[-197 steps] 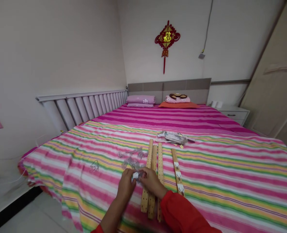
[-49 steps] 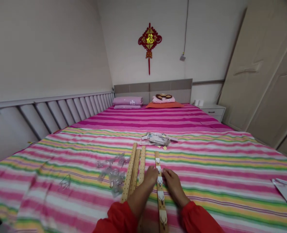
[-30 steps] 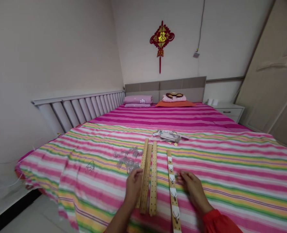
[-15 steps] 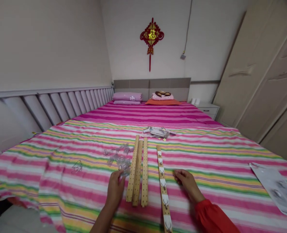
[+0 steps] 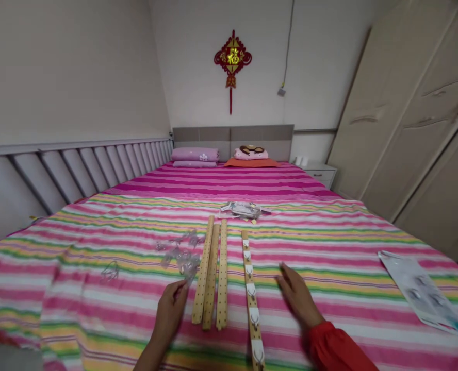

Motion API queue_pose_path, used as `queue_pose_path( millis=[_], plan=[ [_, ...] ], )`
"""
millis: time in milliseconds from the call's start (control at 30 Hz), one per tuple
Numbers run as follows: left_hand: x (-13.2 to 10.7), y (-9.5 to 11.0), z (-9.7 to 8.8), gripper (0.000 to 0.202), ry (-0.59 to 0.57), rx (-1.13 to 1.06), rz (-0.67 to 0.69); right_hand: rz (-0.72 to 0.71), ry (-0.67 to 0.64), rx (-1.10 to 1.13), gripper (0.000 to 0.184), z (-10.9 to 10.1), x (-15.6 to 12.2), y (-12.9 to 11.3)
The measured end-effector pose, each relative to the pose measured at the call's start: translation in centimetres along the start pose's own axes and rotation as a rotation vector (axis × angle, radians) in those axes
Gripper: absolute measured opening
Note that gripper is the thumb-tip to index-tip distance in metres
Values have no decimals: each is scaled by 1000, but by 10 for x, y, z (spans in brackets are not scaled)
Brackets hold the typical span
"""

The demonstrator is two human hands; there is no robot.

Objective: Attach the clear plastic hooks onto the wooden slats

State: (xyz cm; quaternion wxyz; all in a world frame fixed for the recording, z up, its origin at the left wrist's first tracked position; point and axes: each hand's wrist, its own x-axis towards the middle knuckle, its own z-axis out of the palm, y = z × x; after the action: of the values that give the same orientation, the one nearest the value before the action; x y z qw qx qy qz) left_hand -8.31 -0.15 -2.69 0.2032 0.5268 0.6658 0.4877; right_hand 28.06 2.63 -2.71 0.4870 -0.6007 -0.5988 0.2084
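My left hand (image 5: 172, 303) is closed in a pinch at the near edge of a loose group of clear plastic pieces (image 5: 181, 256), with a thin clear piece at its fingertips. Just right of it lie three pale wooden strips (image 5: 222, 278) dotted with small holes, side by side. Farther right is another wooden strip (image 5: 244, 236) carrying a row of white adhesive hooks (image 5: 251, 291). My right hand (image 5: 299, 298), in a red sleeve, hovers above the bedcover to the right of the hooks. Its fingers are stretched out and hold nothing.
A flat clear-and-white hook package (image 5: 418, 293) lies on the striped bedcover (image 5: 329, 232) at the right. Several packets (image 5: 242, 209) sit beyond the strips. A thin tangled loop (image 5: 110, 270) lies at left. A white railing (image 5: 109, 165) borders the bed's left side.
My left hand has drawn slightly back toward me, its fingertips at the clear plastic. The right hand's fingers have straightened out. The whole view has shifted a little to the right.
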Motion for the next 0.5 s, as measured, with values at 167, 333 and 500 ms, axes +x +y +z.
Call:
queue_pose_path(
  millis=[167,333,500],
  plan=[
    [-2,4,4,46,-5,14,-60,-239,-432,-387,46,-4,-32,-9],
    [-1,-2,7,47,4,44,-103,-320,-512,-395,39,-13,-46,-16],
    [-4,1,10,50,9,93,-182,-316,-447,-358,48,-10,-25,-26]
  ],
)
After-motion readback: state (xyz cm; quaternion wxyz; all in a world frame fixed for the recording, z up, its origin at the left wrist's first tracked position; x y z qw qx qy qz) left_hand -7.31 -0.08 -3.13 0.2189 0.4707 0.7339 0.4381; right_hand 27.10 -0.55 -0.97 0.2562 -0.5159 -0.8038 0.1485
